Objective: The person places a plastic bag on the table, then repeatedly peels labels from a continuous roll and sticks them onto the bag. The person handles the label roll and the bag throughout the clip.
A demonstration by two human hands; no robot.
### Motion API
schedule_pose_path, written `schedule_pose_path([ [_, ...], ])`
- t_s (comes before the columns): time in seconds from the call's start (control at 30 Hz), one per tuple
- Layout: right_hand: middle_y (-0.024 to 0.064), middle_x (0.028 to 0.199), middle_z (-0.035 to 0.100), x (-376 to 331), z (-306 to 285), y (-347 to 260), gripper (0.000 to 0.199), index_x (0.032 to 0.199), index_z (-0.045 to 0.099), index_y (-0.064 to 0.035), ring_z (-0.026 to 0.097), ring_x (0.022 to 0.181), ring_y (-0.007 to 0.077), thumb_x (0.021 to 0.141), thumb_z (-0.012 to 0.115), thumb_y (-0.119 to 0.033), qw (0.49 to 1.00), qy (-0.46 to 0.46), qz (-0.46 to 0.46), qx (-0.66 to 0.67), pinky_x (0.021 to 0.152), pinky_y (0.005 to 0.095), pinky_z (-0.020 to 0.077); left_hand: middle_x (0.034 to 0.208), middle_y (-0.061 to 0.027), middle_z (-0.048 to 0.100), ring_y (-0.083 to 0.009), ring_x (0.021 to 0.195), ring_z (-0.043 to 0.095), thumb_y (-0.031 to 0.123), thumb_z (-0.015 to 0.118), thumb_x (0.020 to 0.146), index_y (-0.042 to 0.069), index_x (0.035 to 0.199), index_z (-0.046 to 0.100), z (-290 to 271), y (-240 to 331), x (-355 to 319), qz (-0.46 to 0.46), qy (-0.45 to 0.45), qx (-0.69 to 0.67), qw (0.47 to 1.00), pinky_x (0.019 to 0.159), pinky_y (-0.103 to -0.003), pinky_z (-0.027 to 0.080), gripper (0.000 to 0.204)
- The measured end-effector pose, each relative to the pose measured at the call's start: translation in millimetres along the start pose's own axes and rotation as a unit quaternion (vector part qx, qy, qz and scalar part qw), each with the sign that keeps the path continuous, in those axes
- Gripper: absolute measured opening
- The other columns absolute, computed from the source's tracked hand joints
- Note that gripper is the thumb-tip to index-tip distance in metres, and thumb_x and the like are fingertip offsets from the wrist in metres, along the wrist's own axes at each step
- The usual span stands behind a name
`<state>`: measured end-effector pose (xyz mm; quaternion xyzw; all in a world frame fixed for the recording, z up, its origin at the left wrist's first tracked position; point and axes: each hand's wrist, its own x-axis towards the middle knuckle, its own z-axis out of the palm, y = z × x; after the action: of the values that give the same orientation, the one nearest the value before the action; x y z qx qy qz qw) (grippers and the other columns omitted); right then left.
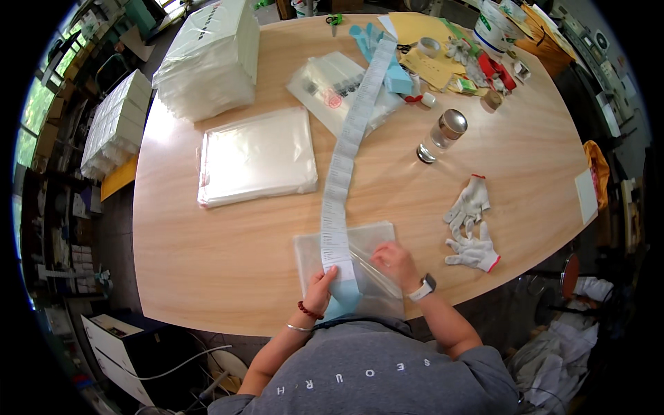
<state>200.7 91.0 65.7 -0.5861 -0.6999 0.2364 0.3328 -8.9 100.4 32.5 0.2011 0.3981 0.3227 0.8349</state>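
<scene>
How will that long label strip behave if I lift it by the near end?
The label strip looks thin and papery, so it would probably sag and trail. It runs far up the table, over a clear bag, so pulling may drag or snag it. The left hand already pinches it.

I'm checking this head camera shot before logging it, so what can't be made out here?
- Left hand: fingers curl over the label strip, so the grip is hidden.
- Clear bag: the right hand covers part of it; contents unreadable.
- Print on the strip: too small.
- Clutter by the glass jar: small, bent by the fisheye rim.
</scene>
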Motion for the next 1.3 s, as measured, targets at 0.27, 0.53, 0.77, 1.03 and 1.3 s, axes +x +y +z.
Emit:
schedule_pose_path([
  [0.27,0.0124,0.08,0.057,-35,42,-12,0.014,0.081,0.057,-0.0015,0.055,0.073,0.0286,0.075,0.058,-0.015,0.978,-0.102,0.041,0.178,0.063,0.0355,0.0443,0.107,-0.012,0.055,-0.0204,0.096,0.053,0.03,0.046,0.086,-0.002,0.11,0.05,-2,1,12,0.04,-0.057,0.019,0.997,0.083,-0.033,0.043,0.04],
  [0.53,0.0092,0.083,0.054,-22,25,-16,0.016,0.08,0.055,-0.0023,0.054,0.069,0.0264,0.071,0.064,-0.012,0.998,0.043,0.001,-0.049,0.06,0.0339,0.0446,0.099,-0.0128,0.057,-0.0253,0.096,0.053,0.034,0.05,0.083,-0.001,0.109,0.049,-28,12,-13,0.061,-0.075,-0.134,0.986,0.085,-0.039,0.043,0.043],
  [0.77,0.0094,0.075,0.053,-36,44,10,0.014,0.077,0.056,-0.003,0.053,0.066,0.0253,0.072,0.064,-0.013,0.987,0.003,0.131,0.091,0.057,0.032,0.044,0.097,-0.0131,0.057,-0.025,0.096,0.053,0.034,0.049,0.083,-0.003,0.107,0.05,-36,22,-25,0.072,-0.073,-0.1,0.99,0.083,-0.038,0.044,0.043],
  [1.03,0.0093,0.072,0.054,-39,42,8,0.01,0.075,0.056,-0.0041,0.053,0.067,0.0258,0.074,0.061,-0.012,1.0,-0.003,0.025,0.016,0.059,0.0338,0.0435,0.103,-0.0147,0.055,-0.0237,0.096,0.053,0.032,0.051,0.083,-0.002,0.107,0.05,-15,29,-12,0.03,-0.091,-0.025,0.995,0.083,-0.038,0.044,0.042],
  [1.3,0.011,0.077,0.057,-23,28,-13,0.017,0.086,0.05,-0.002,0.056,0.071,0.0215,0.078,0.06,-0.014,0.94,-0.041,0.192,0.28,0.063,0.0282,0.0446,0.108,-0.0059,0.055,-0.013,0.097,0.052,0.019,0.046,0.088,0.0,0.111,0.051,-5,-3,20,0.016,-0.074,0.133,0.988,0.085,-0.027,0.04,0.03],
])
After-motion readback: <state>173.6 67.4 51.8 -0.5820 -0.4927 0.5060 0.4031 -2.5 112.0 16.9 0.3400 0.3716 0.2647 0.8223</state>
